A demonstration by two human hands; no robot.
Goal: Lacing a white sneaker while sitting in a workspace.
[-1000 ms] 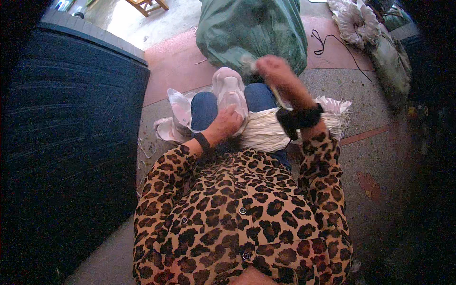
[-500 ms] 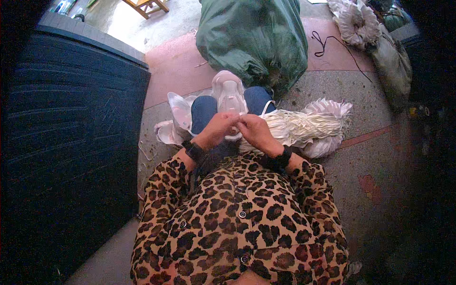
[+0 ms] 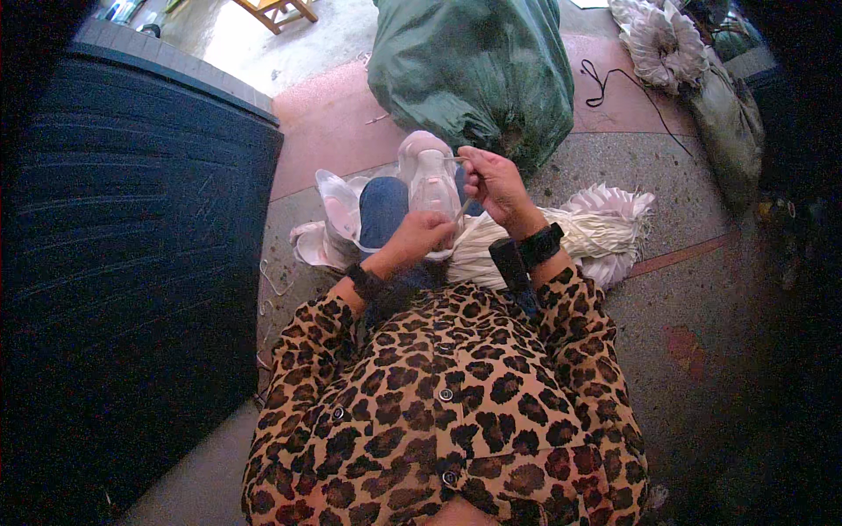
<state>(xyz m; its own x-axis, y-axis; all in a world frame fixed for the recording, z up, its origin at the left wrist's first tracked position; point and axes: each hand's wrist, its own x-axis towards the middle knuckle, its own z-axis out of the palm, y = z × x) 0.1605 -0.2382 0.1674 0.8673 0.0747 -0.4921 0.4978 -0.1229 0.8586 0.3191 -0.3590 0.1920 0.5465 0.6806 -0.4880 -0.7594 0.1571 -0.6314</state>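
My right hand is raised over my knees, its fingers pinched on a thin pale strip that runs down toward my left hand. My left hand is closed on the lower part of that strip, resting on my lap above a bundle of pale flat strips that lies across my right thigh and fans out on the floor. Both wrists wear dark bands. My pink shoes show just beyond the hands.
A big green sack stands on the floor ahead. A dark ribbed bin fills the left side. More pale bundles and a black cord lie at the far right. A wooden stool is at the top.
My right hand dropped to meet the left hand at my lap, then rose again, drawing one strip up from the bundle. My left hand stayed near my knee.
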